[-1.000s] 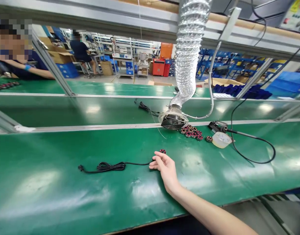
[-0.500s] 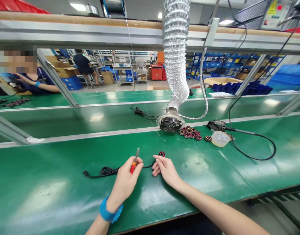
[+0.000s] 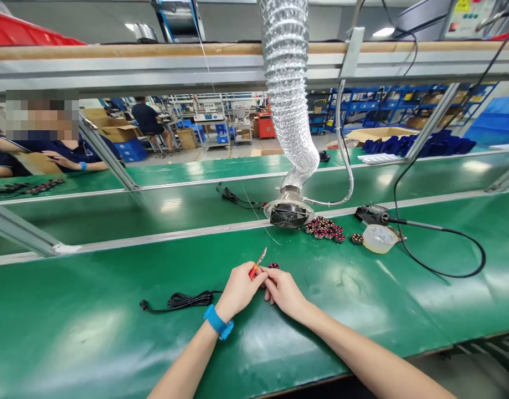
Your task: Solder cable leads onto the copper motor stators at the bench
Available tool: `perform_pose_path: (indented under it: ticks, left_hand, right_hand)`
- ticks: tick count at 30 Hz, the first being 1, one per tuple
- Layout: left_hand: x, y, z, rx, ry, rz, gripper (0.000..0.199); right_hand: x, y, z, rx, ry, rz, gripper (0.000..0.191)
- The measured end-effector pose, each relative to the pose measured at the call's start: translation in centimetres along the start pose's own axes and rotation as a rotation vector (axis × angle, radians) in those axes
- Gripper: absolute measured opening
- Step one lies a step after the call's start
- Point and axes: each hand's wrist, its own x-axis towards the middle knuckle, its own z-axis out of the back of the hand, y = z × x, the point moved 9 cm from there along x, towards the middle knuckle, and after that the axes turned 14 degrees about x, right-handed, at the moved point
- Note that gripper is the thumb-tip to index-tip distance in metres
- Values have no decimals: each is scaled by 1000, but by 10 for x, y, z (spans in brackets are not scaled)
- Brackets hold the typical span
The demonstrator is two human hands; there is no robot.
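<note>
My left hand (image 3: 242, 285), with a blue band at the wrist, grips a small tool (image 3: 254, 270) with a red and orange handle and a metal tip pointing up. Its fingertips meet those of my right hand (image 3: 284, 289). The right fingers are pinched together; what they hold is hidden. A small round red-and-black coil part (image 3: 273, 266) shows just behind the right fingers. The coiled black cable (image 3: 190, 300) lies on the green mat left of my hands, and its other end runs behind the left hand.
Several round coil parts (image 3: 325, 229) lie below the fan (image 3: 289, 215) on a silver duct (image 3: 285, 83). To their right are a translucent tub (image 3: 379, 238) and a corded black tool (image 3: 373, 214). Metal struts (image 3: 108, 155) cross the bench. A person (image 3: 67, 152) sits beyond at left.
My left hand has moved right with the tool, up to my right hand, and the fingertips now meet. The tool has tilted to the right. The camera view has shifted slightly.
</note>
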Motion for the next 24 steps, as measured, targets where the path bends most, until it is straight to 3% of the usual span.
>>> perform_pose_path:
  ticks: [5,12,18,21,24]
  left_hand:
    - [4,-4,-2,48,-3,-9,20]
    - [0,-17,-5,271,-71,-121,20]
    - [-4,-25,-14,382,-86,-180,15]
    - [-4,-26,-13,342,-100,-189,17]
    - [1,-17,-8,166,-95,-103,18]
  right_hand:
    - [-4,7,2,-69,28,24,33]
    - [-3,-4,2,-3,48,21,31]
    - [-5,5,3,-80,22,112,60]
    - [-6,8,6,-112,-14,108,62]
    - [-6,6,9,-29,-75,44,51]
